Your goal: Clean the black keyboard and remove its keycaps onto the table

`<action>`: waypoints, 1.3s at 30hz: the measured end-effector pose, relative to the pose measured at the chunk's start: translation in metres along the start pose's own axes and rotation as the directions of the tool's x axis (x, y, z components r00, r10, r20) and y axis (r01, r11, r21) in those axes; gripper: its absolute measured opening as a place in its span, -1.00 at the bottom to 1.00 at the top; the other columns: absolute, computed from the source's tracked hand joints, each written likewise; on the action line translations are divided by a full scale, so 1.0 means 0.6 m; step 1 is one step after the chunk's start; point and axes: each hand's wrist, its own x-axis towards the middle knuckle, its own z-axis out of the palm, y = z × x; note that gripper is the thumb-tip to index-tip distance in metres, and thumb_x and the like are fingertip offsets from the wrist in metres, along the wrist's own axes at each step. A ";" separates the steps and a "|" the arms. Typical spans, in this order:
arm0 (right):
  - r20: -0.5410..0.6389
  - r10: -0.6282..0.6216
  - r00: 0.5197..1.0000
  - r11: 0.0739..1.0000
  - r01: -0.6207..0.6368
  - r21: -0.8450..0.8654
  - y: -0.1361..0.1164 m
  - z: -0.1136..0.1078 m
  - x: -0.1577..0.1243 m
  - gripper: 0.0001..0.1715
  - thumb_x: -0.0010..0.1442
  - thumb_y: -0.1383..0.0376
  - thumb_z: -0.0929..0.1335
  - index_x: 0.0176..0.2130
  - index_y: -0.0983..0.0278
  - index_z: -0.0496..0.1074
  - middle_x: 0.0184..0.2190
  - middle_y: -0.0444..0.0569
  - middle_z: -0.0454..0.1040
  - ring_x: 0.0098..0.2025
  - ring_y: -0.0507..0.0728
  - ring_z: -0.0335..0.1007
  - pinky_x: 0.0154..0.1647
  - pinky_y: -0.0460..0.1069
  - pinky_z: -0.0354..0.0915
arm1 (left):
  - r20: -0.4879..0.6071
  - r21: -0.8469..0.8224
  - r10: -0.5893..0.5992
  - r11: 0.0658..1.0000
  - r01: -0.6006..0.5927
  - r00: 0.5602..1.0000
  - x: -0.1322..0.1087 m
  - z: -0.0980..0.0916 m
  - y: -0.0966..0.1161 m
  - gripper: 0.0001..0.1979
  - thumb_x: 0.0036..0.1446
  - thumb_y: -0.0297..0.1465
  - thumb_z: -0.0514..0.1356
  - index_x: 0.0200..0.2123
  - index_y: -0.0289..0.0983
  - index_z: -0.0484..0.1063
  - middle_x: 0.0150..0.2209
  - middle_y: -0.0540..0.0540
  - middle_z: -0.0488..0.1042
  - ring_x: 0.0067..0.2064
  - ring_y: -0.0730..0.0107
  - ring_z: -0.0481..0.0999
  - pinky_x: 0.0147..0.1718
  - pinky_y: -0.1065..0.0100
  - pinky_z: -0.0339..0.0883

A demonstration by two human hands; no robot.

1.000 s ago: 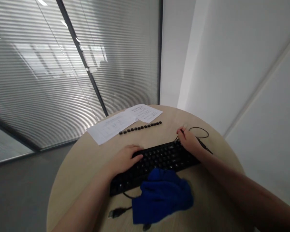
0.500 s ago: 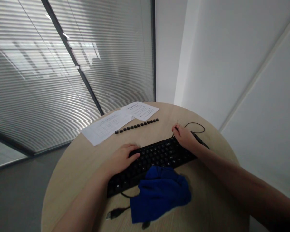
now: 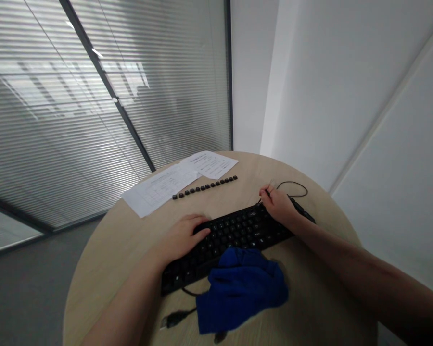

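A black keyboard (image 3: 231,230) lies slantwise on the round table. My left hand (image 3: 183,235) grips its far left edge, thumb over the keys and fingers at the back. Above the keyboard's far right part, my right hand (image 3: 276,204) is closed in a pinch. Thin pale wires of what looks like a keycap puller (image 3: 272,183) stick up from its fingers; the rest is mostly hidden. Several black keycaps (image 3: 202,188) form a row beyond the keyboard. A crumpled blue cloth (image 3: 243,293) covers part of the keyboard's near edge.
Printed paper sheets (image 3: 159,187) lie at the table's far left. A USB plug (image 3: 175,319) pokes out left of the cloth. A dark cable (image 3: 299,183) loops behind my right hand. Beyond the round table (image 3: 104,269) stand a blinds-covered glass partition and a white wall.
My right hand has tilted slightly and shifted a little, still pinched. My left hand stays on the keyboard. The whole view has moved very slightly.
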 end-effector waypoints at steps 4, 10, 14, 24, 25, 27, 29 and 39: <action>-0.018 0.045 0.999 0.994 -0.043 0.099 0.003 0.001 -0.003 -0.72 0.33 0.18 0.16 -0.25 0.26 0.36 -0.59 -0.08 0.45 -0.52 0.14 0.41 -0.42 -0.02 0.21 | -0.010 -0.006 0.005 1.000 -0.005 1.000 0.000 -0.001 0.002 -0.63 0.29 -0.21 0.07 0.04 -0.22 0.49 0.06 -0.14 0.53 0.10 0.14 0.46 0.18 0.09 0.25; -0.035 0.066 0.997 0.985 -0.060 0.160 0.003 0.001 -0.005 -0.74 0.32 0.17 0.19 -0.28 0.24 0.34 -0.67 -0.15 0.37 -0.60 0.10 0.36 -0.46 -0.03 0.22 | -0.002 -0.002 -0.012 1.000 0.012 1.000 0.000 -0.001 0.003 -0.61 0.29 -0.22 0.07 0.06 -0.25 0.48 0.06 -0.16 0.53 0.10 0.13 0.46 0.18 0.09 0.25; -0.119 0.205 0.972 0.903 -0.140 0.406 0.008 0.007 0.001 -0.74 0.34 0.13 0.15 -0.30 0.20 0.26 -0.70 -0.23 0.30 -0.67 0.05 0.28 -0.59 -0.08 0.20 | -0.024 -0.020 -0.020 1.000 0.019 1.000 0.000 -0.001 0.003 -0.63 0.27 -0.22 0.10 0.04 -0.21 0.50 0.05 -0.15 0.53 0.10 0.11 0.47 0.18 0.05 0.25; -0.102 -0.087 0.991 0.918 0.119 0.378 -0.019 -0.014 -0.016 -0.79 0.33 0.20 0.24 -0.23 0.23 0.41 -0.53 -0.14 0.49 -0.56 0.02 0.39 -0.46 -0.08 0.31 | -0.044 -0.060 -0.018 0.998 0.016 0.999 0.001 -0.005 0.020 -0.65 0.27 -0.25 0.11 0.03 -0.23 0.51 0.06 -0.16 0.53 0.08 0.14 0.48 0.16 0.09 0.27; -0.076 -0.164 0.983 0.907 0.181 0.380 -0.030 -0.020 -0.021 -0.80 0.32 0.22 0.26 -0.20 0.23 0.43 -0.49 -0.12 0.52 -0.54 0.02 0.42 -0.44 -0.08 0.33 | -0.060 -0.088 -0.012 0.996 0.007 0.998 0.001 -0.005 0.026 -0.66 0.27 -0.25 0.11 0.03 -0.22 0.50 0.06 -0.15 0.53 0.07 0.16 0.49 0.14 0.11 0.28; -0.014 -0.296 0.955 0.863 0.274 0.425 -0.055 -0.033 -0.033 -0.79 0.32 0.25 0.26 -0.17 0.23 0.47 -0.46 -0.11 0.55 -0.51 0.01 0.46 -0.43 -0.10 0.34 | -0.092 -0.170 -0.004 0.985 -0.012 0.996 0.000 -0.003 0.041 -0.66 0.26 -0.26 0.13 0.06 -0.19 0.48 0.04 -0.12 0.54 0.05 0.19 0.50 0.12 0.13 0.31; 0.052 -0.373 0.927 0.812 0.298 0.502 -0.079 -0.042 -0.046 -0.75 0.35 0.26 0.24 -0.17 0.24 0.49 -0.49 -0.11 0.54 -0.51 0.00 0.48 -0.45 -0.12 0.34 | -0.112 -0.281 -0.010 0.960 -0.022 0.994 -0.001 0.000 0.056 -0.64 0.25 -0.26 0.16 0.08 -0.18 0.46 0.01 -0.10 0.55 0.00 0.22 0.52 0.06 0.17 0.36; -0.073 -0.627 0.776 0.684 0.593 0.426 -0.130 -0.035 -0.069 -0.76 0.29 0.40 0.23 -0.10 0.25 0.43 -0.29 -0.01 0.59 -0.29 0.06 0.55 -0.26 -0.08 0.41 | -0.090 -0.569 -0.208 0.813 0.121 0.974 0.005 0.014 0.084 -0.65 0.10 -0.19 0.26 -0.12 -0.27 0.57 -0.30 -0.11 0.61 -0.27 0.24 0.56 -0.24 0.25 0.42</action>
